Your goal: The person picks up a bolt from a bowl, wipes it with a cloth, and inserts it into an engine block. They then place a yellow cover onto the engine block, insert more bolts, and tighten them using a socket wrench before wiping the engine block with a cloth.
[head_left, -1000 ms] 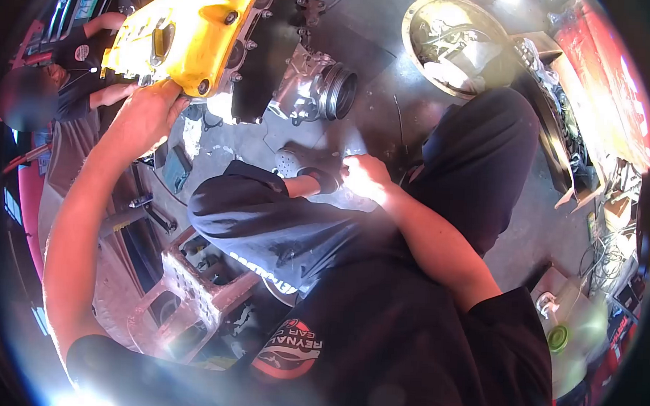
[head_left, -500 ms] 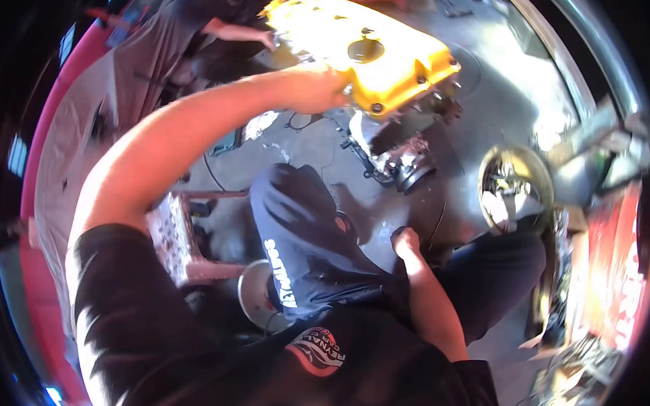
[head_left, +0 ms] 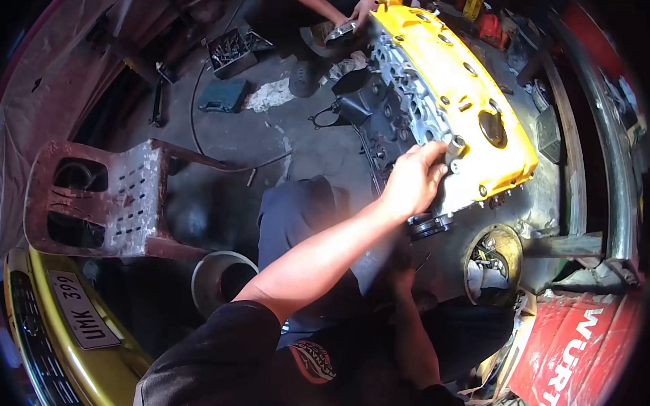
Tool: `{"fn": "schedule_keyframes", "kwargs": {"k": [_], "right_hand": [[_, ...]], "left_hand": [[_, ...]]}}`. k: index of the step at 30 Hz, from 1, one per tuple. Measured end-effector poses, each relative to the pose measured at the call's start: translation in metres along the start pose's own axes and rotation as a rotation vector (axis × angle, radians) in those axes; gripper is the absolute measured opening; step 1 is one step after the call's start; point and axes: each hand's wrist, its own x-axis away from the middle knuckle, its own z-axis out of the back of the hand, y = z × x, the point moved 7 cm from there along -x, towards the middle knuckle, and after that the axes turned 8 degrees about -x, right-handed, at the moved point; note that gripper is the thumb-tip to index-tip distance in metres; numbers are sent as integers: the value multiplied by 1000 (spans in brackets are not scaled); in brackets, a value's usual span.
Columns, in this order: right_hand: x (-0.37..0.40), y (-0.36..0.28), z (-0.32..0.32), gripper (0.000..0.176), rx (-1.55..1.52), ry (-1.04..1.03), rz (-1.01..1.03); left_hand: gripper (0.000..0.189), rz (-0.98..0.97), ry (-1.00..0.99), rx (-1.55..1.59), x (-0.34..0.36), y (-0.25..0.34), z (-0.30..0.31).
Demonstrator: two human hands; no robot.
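A yellow engine cover [head_left: 475, 90] tops a grey metal engine [head_left: 424, 119], which stands tilted across the upper right. My left hand [head_left: 417, 179] reaches to the near side of the cover, its fingers closed around a short metal cylinder [head_left: 456, 145] at the cover's edge. Low between my knees, my right hand [head_left: 403, 277] hangs in dark shadow, below the engine's black pulley [head_left: 430, 227] and apart from it; its fingers cannot be made out. Near the cover's far end, another person's hands [head_left: 355, 17] hold a small metal part [head_left: 340, 32].
A worn plastic chair [head_left: 133, 198] stands left, beside a white bucket [head_left: 222, 278] and above a yellow car bumper [head_left: 87, 323]. A tool box [head_left: 232, 52] and teal case [head_left: 223, 95] lie farther off. At right are a round bin of parts [head_left: 512, 265] and a red bag [head_left: 576, 352].
The view has swung left. My left hand, earlier at the cover's near left edge, now touches the cylinder at its side. The other person's hands now show a metal part.
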Motion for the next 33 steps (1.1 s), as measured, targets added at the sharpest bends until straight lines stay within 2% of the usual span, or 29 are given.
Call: {"fn": "schedule_keyframes", "kwargs": {"k": [1,3,4,5,7,9,10,11,13,16,17,22,25,29,33], "right_hand": [[-2,-64,46,47,-189,223,-8],[-4,-184,112,38,-249,357,66],[2,-244,139,36,-229,400,248],[8,-297,163,34,-210,440,431],[4,-399,191,40,-280,399,919],[-30,-459,202,45,55,546,815],[-62,-467,202,46,-163,561,703],[-92,-471,198,48,-384,567,581],[-143,-460,188,46,-183,488,539],[-154,-461,177,36,-173,419,356],[-155,-459,179,27,-289,450,413],[-182,-454,190,23,-240,422,400],[-182,-458,190,22,-222,363,353],[-181,-461,186,26,-277,326,411],[-189,-465,177,28,-285,40,348]], "left_hand": [[28,-26,15,-101,2,-1,4],[27,27,9,-56,3,-5,7],[27,72,14,-9,4,-10,3],[27,36,50,8,5,-15,-2],[27,23,114,-2,8,-16,-3],[27,56,83,43,9,-21,-4],[20,35,159,106,11,-22,-3],[21,53,117,128,11,-23,-6],[24,85,35,159,10,-27,-5],[23,88,115,206,13,-40,-9],[22,82,141,206,13,-40,-5],[22,168,-6,173,9,-37,-4],[25,102,-8,198,11,-44,-15],[31,49,-83,145,10,-40,-9],[33,26,-135,94,9,-43,-10]]}}
